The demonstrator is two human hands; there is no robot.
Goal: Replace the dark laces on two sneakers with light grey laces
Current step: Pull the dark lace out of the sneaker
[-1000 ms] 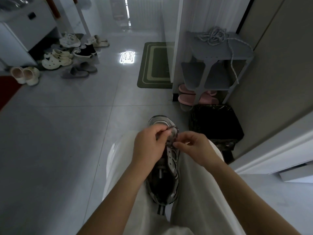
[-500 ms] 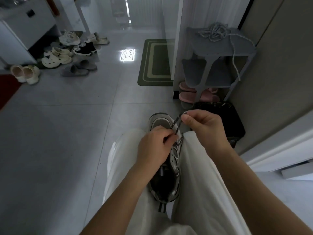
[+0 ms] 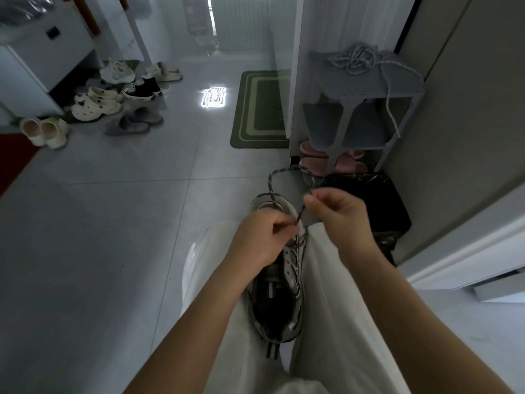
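Note:
A silver and black sneaker (image 3: 277, 297) lies wedged between my thighs, toe pointing away. My left hand (image 3: 262, 241) covers its forefoot and pinches the dark lace (image 3: 272, 180) near the eyelets. My right hand (image 3: 339, 213) is raised beside the toe and pinches the same dark lace, which arcs in a loop above the shoe. Light grey laces (image 3: 359, 62) lie piled on top of a grey rack, one strand hanging down its right side. Only one sneaker of the pair shows.
The grey shoe rack (image 3: 366, 92) stands ahead at the right with pink slippers (image 3: 315, 160) under it. A black lined bin (image 3: 366, 203) sits just beyond my right hand. A green mat (image 3: 260, 109) and several shoes (image 3: 113, 100) lie on the tiled floor.
My right hand rose up and away from the shoe, drawing the dark lace out into a long loop above the toe. My left hand stayed on the forefoot.

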